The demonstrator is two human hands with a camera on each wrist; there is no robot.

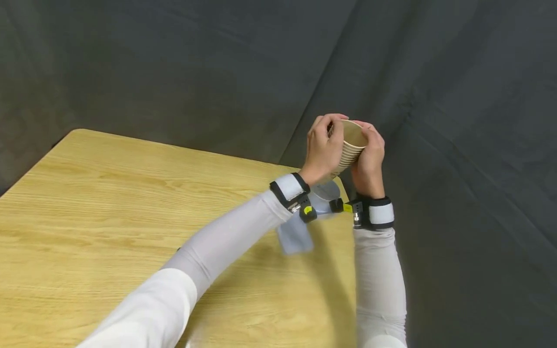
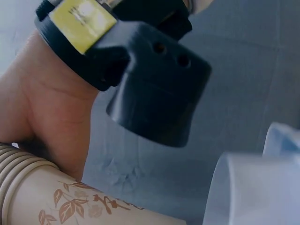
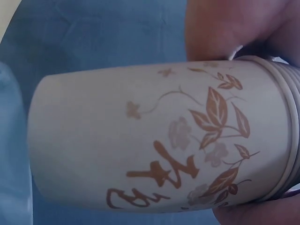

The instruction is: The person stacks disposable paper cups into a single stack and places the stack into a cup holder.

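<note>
Paper cups (image 1: 350, 145), nested in one stack, gripped upper right of centre by left hand (image 1: 323, 147) and right hand (image 1: 370, 157), fingers curled round rims. None separated yet; none set on table (image 1: 109, 203).

cup stack (image 1: 350, 147) between hands, above table corner (image 1: 344, 191)

1. Stack of paper cups (image 3: 159, 140): brown brush-script lettering on the outer wall, under the leaf-and-flower print, at 6 o'clock in the right wrist view. Seen sideways, can't make out the characters.
2. No other readable text, numbers or brands.
</note>
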